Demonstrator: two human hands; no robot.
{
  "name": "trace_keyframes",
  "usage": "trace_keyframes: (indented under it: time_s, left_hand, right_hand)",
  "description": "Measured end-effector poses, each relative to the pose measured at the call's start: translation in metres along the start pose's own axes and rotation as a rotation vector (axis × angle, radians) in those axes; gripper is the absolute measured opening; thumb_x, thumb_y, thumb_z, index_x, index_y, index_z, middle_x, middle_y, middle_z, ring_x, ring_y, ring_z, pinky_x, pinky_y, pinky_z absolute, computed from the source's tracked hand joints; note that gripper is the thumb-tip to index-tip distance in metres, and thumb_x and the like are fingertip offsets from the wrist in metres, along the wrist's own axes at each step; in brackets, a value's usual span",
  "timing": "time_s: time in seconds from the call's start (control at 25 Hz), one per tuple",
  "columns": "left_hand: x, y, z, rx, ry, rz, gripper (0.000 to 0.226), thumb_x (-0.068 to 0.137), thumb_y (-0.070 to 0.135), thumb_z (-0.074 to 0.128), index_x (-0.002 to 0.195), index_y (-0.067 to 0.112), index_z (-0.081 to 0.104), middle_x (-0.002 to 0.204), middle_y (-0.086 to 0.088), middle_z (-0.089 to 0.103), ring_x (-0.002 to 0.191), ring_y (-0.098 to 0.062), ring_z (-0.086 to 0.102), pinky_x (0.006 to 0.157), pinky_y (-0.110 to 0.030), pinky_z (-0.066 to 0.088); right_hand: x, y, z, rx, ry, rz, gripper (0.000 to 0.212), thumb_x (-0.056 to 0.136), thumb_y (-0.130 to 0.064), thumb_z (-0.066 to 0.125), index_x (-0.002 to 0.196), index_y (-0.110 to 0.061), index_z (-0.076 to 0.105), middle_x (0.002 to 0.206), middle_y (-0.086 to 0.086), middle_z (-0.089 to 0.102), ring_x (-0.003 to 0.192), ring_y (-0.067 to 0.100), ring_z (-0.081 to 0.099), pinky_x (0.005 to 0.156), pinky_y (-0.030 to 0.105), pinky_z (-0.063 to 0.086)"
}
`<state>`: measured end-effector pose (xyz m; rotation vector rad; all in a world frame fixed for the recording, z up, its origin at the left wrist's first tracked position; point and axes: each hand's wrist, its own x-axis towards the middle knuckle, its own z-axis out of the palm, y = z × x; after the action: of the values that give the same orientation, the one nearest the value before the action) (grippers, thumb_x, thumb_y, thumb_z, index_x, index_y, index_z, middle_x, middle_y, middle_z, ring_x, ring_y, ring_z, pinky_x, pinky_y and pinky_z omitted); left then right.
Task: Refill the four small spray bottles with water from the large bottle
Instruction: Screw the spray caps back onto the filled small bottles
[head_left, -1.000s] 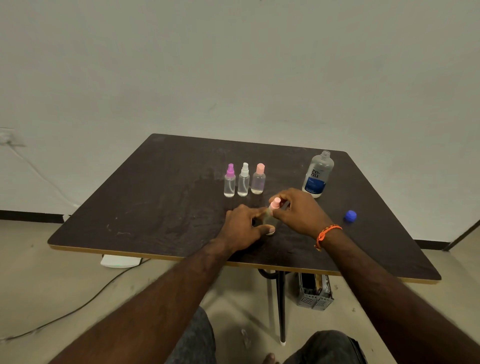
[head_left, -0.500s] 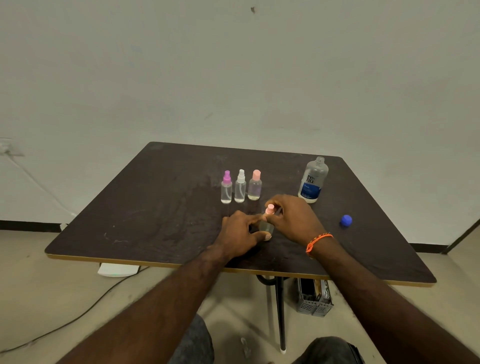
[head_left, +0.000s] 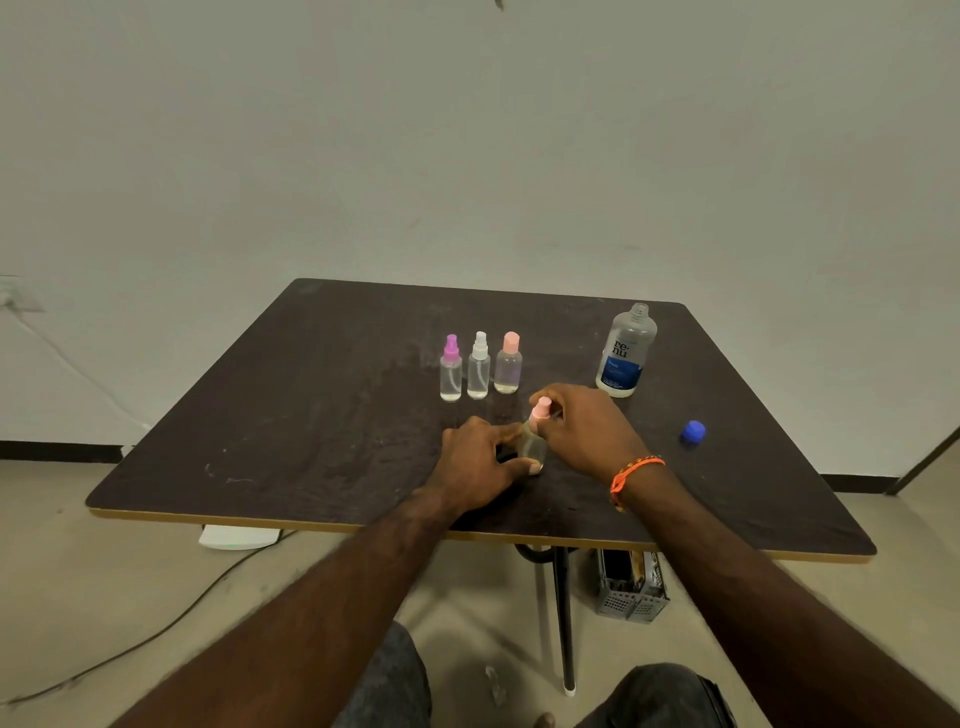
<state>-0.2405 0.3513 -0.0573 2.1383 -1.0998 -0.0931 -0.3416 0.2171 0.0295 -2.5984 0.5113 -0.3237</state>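
Observation:
A small clear spray bottle (head_left: 535, 442) with a pink spray top stands on the dark table (head_left: 322, 415) between my hands. My left hand (head_left: 480, 465) grips its body, thumb across the front. My right hand (head_left: 587, 428) pinches the pink top from the right. Behind them three small spray bottles stand in a row: purple-topped (head_left: 450, 370), white-topped (head_left: 478, 367) and a peach-capped one (head_left: 508, 365). The large clear bottle (head_left: 626, 353) with a blue label stands uncapped at the back right. Its blue cap (head_left: 693, 432) lies on the table to the right.
The table's front edge runs just below my wrists. Under the table are a thin black leg (head_left: 563, 618), a grey perforated box (head_left: 631, 590), a white device (head_left: 239, 537) and a cable on the floor. A plain wall rises behind.
Both hands have stayed on the pink-topped bottle, which now stands lower, on the table. The view has tilted slightly, so everything sits a little lower in frame.

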Motion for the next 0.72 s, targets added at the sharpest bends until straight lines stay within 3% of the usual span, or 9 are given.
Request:
trace_keyframes:
  time_s: [0.12,0.2,0.28,0.36,0.44,0.56,0.72]
  left_hand:
    - [0.0,-0.002,0.001,0.012,0.002,-0.003,0.043,0.088,0.055,0.076,0.127,0.037,0.071,0.086,0.023,0.065,0.093,-0.002,0.057,0.105,-0.051,0.042]
    - [-0.001,-0.001,0.001,0.027,0.015,-0.017,0.041,0.088,0.053,0.077,0.124,0.032,0.074,0.086,0.021,0.063,0.092,-0.003,0.054,0.104,-0.048,0.041]
    - [-0.002,-0.001,0.0,0.02,0.018,-0.015,0.038,0.089,0.049,0.078,0.123,0.035,0.074,0.085,0.022,0.061,0.088,0.002,0.049,0.102,-0.044,0.039]
    - [-0.002,0.0,-0.001,0.009,0.009,0.001,0.036,0.09,0.048,0.078,0.124,0.04,0.073,0.082,0.025,0.06,0.086,0.005,0.048,0.102,-0.044,0.039]
    - [-0.001,0.001,-0.002,0.029,0.002,0.005,0.036,0.089,0.051,0.077,0.122,0.039,0.073,0.081,0.026,0.062,0.088,0.003,0.053,0.103,-0.047,0.042]
    - [0.0,0.002,-0.001,0.057,-0.004,-0.006,0.036,0.087,0.054,0.076,0.12,0.039,0.073,0.076,0.025,0.062,0.085,0.002,0.054,0.101,-0.048,0.043]
    - [0.005,0.005,-0.003,-0.03,-0.018,-0.03,0.039,0.084,0.061,0.075,0.118,0.041,0.074,0.082,0.024,0.07,0.084,0.003,0.06,0.101,-0.049,0.044]
  right_hand:
    - [0.007,-0.005,-0.002,-0.085,-0.014,0.052,0.023,0.089,-0.033,0.071,0.102,-0.015,0.071,0.097,0.001,0.071,0.088,0.016,0.063,0.08,0.031,0.052]
    - [0.006,-0.004,0.0,-0.131,0.016,0.119,0.036,0.081,-0.051,0.076,0.086,-0.016,0.066,0.082,-0.002,0.066,0.079,0.016,0.062,0.074,0.035,0.054]
    - [0.001,0.002,0.005,-0.087,-0.004,0.137,0.047,0.073,-0.06,0.078,0.091,-0.019,0.063,0.089,-0.006,0.065,0.084,0.015,0.062,0.078,0.036,0.055]
    - [-0.006,0.007,0.007,0.077,-0.051,0.079,0.06,0.077,-0.052,0.08,0.123,-0.021,0.057,0.115,-0.01,0.059,0.105,0.011,0.058,0.089,0.032,0.053]
    - [-0.009,0.009,0.005,0.206,-0.02,-0.019,0.055,0.09,-0.035,0.071,0.139,-0.022,0.049,0.132,-0.006,0.059,0.115,0.007,0.056,0.095,0.026,0.049]
    - [-0.008,0.008,0.0,0.254,0.055,-0.045,0.036,0.096,-0.022,0.064,0.131,-0.024,0.058,0.119,-0.004,0.07,0.1,0.0,0.063,0.092,0.02,0.051]
    - [-0.006,0.01,0.006,0.317,0.119,0.017,0.025,0.085,-0.021,0.077,0.105,-0.025,0.063,0.094,-0.01,0.069,0.083,0.002,0.067,0.083,0.031,0.059]
